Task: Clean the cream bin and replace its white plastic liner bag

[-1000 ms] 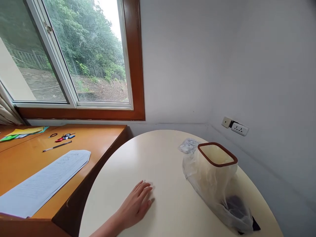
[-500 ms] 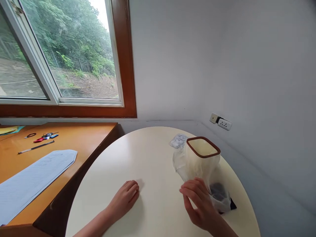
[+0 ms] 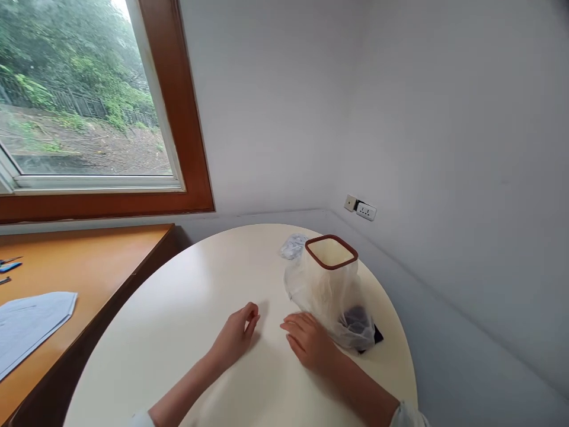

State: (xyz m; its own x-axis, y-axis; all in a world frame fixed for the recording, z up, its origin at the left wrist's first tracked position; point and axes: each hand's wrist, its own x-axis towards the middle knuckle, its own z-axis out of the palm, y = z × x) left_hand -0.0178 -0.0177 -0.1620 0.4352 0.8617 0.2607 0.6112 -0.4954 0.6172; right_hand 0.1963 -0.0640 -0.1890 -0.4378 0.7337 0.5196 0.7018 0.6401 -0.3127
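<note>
My left hand [image 3: 237, 332] is over the round cream table, its fingers curled in and the thumb near the index finger. Nothing shows in it. My right hand [image 3: 309, 341] is open, palm down, fingers slightly apart, close to the near edge of a thin translucent plastic bag [image 3: 296, 284]. Whether it touches the bag I cannot tell. Behind it stands a small cream bin with a brown squared rim [image 3: 331, 267]; the bag lies loosely about its lower part. A dark round thing [image 3: 355, 320] shows through the bag, with a black flat corner [image 3: 378, 335] sticking out.
A crumpled clear plastic piece [image 3: 293, 246] lies behind the bin on the round table [image 3: 213, 284]. To the left is a wooden desk [image 3: 106, 261] with paper sheets [image 3: 38, 317]. A wall socket [image 3: 365, 211] is beyond the table, and a window is at upper left.
The view has turned right, so the desk and window slide left. My right hand has come down and left, nearer my left hand, its fingers flatter. The left thumb and index finger show more clearly.
</note>
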